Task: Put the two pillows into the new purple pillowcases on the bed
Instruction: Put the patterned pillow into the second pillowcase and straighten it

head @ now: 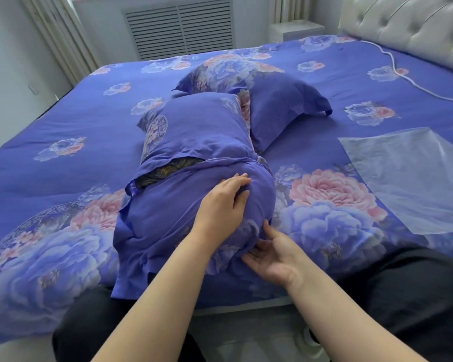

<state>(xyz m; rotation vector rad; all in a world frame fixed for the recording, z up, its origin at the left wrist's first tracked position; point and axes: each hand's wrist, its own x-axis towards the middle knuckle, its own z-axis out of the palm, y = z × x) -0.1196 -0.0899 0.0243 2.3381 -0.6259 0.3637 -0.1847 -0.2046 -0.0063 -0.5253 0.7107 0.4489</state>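
Fingers [239, 178] of both hands press the near pillow's [194, 131] purple pillowcase [168, 218].

Single head-worn wide-angle view, looking forward and down over the bed [63, 131], close, edges seemingly distorted

No legible text or labels.

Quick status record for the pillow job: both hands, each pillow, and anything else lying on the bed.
left hand: fingers flat on top of the near pillow
right hand: palm up, fingers at the near pillow's lower right side
near pillow: in purple case, dark patterned fabric showing through a gap
far pillow: fully cased, lying behind
plastic bag: clear, flat, on the right
white cable: runs near the headboard
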